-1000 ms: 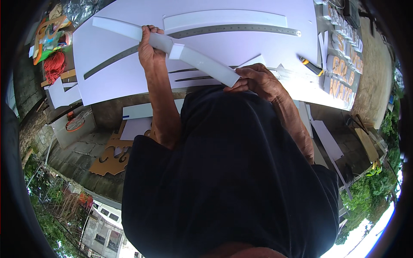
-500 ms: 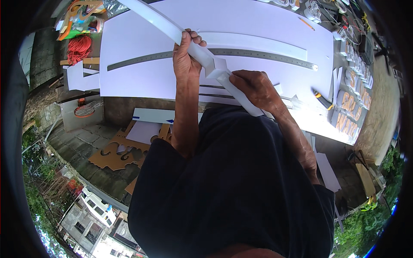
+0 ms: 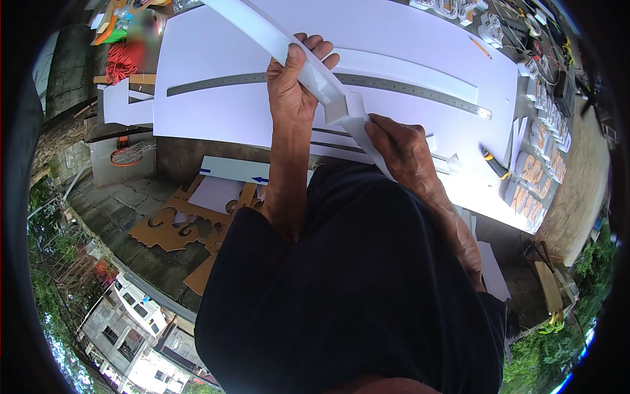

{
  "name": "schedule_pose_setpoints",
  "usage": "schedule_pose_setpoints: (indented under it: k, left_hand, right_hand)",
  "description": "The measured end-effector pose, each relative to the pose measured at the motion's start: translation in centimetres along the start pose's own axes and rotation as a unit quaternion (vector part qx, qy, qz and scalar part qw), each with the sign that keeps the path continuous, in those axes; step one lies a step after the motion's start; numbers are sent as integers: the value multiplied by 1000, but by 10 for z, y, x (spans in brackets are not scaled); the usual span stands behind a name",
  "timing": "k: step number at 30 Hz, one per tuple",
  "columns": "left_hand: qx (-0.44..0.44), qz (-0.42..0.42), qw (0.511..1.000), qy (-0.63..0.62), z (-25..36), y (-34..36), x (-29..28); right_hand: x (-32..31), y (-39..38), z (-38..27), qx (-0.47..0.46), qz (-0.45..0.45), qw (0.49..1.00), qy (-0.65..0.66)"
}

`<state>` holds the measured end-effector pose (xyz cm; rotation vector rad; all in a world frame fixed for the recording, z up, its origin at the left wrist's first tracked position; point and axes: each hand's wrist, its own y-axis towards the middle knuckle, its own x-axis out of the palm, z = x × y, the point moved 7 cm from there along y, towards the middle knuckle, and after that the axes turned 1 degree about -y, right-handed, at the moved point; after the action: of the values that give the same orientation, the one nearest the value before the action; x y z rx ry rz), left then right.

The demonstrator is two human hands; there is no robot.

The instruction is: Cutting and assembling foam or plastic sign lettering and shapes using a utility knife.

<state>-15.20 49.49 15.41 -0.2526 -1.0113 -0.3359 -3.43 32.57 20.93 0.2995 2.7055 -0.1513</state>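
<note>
A long white plastic strip with angular folds at its middle runs diagonally from the far left toward my body. My left hand grips it above the folds, thumb on one side and fingers round the other. Below the folds, my right hand pinches the strip between thumb and fingers. Beneath it, a large white sheet covers the table. On that sheet lie a long steel ruler and another flat white strip, both partly behind my left hand and the held strip.
A yellow-black utility knife and a pencil lie at the right. Cut-out letters crowd the far right edge. Red cord sits at the far left. Cut brown board lies on the ground below.
The held strip and both hands have shifted slightly right in the picture. My left fingers have spread a little along the strip, and the folded part has turned slightly.
</note>
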Motion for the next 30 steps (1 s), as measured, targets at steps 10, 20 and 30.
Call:
schedule_pose_setpoints:
  k: [10,20,30]
  left_hand:
    - [9,16,998,64,3,-3,13]
    - [3,38,998,56,2,-6,5]
    - [7,48,998,48,4,-3,-1]
  right_hand:
    - [-3,-7,10,46,38,998,-9]
    - [0,-4,2,49,26,998,-11]
    - [1,-1,-3,0,53,998,-24]
